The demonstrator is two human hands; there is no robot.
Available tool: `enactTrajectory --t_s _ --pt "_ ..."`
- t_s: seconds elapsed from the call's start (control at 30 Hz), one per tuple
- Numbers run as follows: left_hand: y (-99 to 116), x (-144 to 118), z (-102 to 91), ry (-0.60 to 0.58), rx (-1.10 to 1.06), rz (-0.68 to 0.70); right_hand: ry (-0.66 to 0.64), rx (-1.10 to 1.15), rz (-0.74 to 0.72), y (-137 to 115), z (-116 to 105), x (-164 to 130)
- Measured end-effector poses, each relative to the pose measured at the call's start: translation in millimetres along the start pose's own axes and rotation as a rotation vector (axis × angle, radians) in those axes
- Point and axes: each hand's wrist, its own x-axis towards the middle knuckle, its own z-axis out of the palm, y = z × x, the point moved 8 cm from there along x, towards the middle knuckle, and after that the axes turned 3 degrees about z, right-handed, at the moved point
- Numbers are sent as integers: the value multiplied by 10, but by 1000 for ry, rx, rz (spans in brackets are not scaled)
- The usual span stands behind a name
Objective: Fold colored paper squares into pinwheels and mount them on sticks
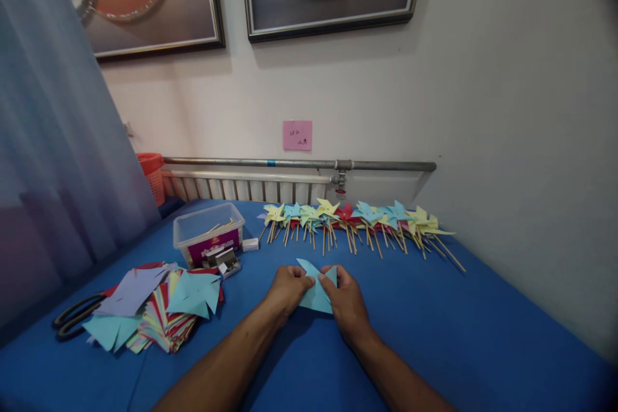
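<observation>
Both of my hands meet over a light blue paper square (315, 293) on the blue tablecloth (434, 309). My left hand (288, 288) pinches its left side and my right hand (346, 299) pinches its right side; one corner of the paper points up between them. Behind the hands, a row of finished paper pinwheels (357, 219) in yellow, blue and red lies along the wall, each on a wooden stick. To my left sits a loose stack of cut coloured paper (159, 309).
A clear plastic box (208, 232) stands at the back left, with a small stapler-like object (224, 262) in front of it. Black scissors (72, 318) lie at the far left edge. A radiator and pipe (299, 164) run along the wall. An orange basket (152, 174) stands by the curtain.
</observation>
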Motion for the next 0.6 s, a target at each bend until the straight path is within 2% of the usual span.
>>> enactTrajectory --t_s 0.6 --pt "-2 9 -15 12 9 -18 -18 88 21 52 15 30"
